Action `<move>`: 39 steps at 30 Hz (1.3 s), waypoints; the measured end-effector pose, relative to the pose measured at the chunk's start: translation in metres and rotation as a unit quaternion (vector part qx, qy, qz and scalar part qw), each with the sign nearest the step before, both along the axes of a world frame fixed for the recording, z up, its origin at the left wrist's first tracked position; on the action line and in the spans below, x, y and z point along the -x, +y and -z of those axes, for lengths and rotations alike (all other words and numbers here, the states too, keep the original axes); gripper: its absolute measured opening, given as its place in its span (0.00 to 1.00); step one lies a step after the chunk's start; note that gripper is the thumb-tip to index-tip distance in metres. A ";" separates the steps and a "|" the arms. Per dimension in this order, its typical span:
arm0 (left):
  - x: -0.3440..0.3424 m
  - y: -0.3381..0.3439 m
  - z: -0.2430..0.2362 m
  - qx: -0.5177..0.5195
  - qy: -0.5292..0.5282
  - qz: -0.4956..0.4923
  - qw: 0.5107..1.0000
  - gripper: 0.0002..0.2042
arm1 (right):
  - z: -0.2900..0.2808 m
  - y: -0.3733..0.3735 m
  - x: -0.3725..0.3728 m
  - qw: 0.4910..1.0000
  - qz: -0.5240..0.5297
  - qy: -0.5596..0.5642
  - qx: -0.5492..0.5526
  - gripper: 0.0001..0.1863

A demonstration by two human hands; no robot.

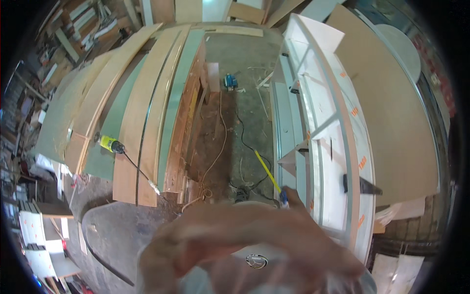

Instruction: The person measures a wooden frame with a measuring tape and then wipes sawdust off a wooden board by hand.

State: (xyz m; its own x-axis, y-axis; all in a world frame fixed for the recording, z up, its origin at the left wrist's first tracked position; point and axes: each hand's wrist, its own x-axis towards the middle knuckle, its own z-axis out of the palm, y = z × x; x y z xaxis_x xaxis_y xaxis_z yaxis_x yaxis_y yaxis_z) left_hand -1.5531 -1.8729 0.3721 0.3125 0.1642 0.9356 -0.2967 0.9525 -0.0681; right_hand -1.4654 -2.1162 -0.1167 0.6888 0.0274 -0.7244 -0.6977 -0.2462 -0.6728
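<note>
A: Your hands are filling the bottom of the view, very close to the camera and blurred. Which is which?

B: I cannot separate them cleanly. The right hand (313, 240) is reaching up toward the white cabinet frame (338, 122), and its fingertips are pinching the blue end of a yellow tape measure blade (267, 171). The left hand (171, 255) is lying lower and to the left; whether its fingers are spread or curled, I cannot tell through the blur.

A: Where is the tape running?

B: The yellow blade is slanting up and to the left from your fingertips, over the dusty floor (235, 73) between the cabinet frame and the stack of long boards (147, 98).

A: What else is lying around you?

B: A yellow-handled power tool (110, 144) is resting on the boards, with its black cord (139, 171) trailing toward you. A small blue tool (230, 81) is sitting on the floor farther off. A black handsaw (362, 185) is lying on the cabinet frame, just beside your right hand. A round metal emblem (256, 260) is showing on the clothing below your hands.
</note>
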 end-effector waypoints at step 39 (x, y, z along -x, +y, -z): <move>-0.954 0.443 0.358 -0.745 0.448 -0.345 0.354 0.31 | -0.074 0.393 -1.079 0.956 0.072 0.027 -0.284 0.16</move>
State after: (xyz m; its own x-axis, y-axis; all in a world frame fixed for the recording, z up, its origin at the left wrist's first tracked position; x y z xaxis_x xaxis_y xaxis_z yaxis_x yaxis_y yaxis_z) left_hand -0.5987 -1.4297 0.0142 0.9600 0.0244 -0.2789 0.2396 -0.5873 0.7731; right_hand -0.3865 -1.7233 -0.0430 0.6765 0.3346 -0.6560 -0.7348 0.2480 -0.6313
